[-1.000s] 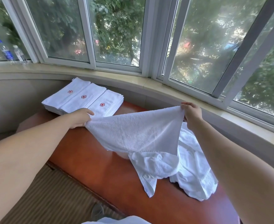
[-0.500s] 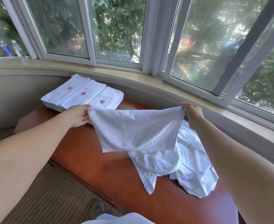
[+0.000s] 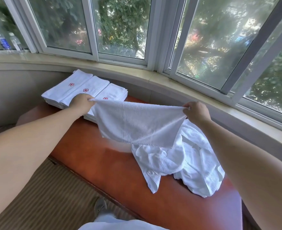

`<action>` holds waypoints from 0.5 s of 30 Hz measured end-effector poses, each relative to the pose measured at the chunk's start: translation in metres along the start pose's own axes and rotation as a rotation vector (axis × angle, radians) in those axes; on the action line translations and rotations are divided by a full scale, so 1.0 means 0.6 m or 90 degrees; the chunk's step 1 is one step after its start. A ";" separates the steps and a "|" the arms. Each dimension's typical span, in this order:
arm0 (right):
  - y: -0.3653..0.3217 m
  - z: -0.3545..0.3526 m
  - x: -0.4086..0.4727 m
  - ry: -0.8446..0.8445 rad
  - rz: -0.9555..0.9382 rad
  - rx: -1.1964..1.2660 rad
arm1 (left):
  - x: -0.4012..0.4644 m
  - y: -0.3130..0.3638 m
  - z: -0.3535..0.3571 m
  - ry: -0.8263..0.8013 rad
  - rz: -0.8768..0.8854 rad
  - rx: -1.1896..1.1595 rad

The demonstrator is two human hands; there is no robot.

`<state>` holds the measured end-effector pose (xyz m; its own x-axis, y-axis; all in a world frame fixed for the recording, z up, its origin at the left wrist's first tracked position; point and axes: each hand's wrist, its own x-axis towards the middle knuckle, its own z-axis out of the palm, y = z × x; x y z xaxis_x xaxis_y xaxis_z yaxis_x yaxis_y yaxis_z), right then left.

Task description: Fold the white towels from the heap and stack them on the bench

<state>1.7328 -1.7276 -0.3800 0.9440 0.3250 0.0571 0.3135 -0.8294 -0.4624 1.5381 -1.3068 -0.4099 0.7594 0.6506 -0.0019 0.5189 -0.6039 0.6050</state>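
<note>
White towel (image 3: 137,123) hung stretched over the bench (image 3: 113,171), one top corner pinched in my left hand (image 3: 81,102), the other in my right hand (image 3: 196,112). It hid part of the heap (image 3: 195,165) and the nearest stack (image 3: 115,94); my fingertips were buried in cloth.

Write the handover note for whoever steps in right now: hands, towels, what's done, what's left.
Left hand pinches one top corner of the held towel; right hand pinches the other. The towel hangs spread in the air above the bench, not yet folded.
Heap of unfolded towels lies on the bench under the right arm.
Done: three folded stacks with red emblems sit side by side at the far left end of the bench.
Left: fold the held towel, add it to a stack, then work through the heap.
</note>
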 end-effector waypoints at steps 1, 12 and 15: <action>-0.002 0.001 -0.004 0.012 -0.010 -0.020 | -0.001 0.001 -0.001 0.017 0.009 0.026; -0.053 0.011 -0.043 0.106 0.024 -0.122 | -0.003 -0.018 -0.056 0.033 0.063 0.104; -0.076 0.020 -0.063 0.046 0.080 -0.061 | -0.004 -0.041 -0.082 -0.034 0.012 0.053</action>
<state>1.6815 -1.6969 -0.3719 0.9802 0.1852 0.0699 0.1978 -0.9018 -0.3842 1.5044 -1.2709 -0.3853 0.7881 0.6146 -0.0355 0.5336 -0.6532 0.5372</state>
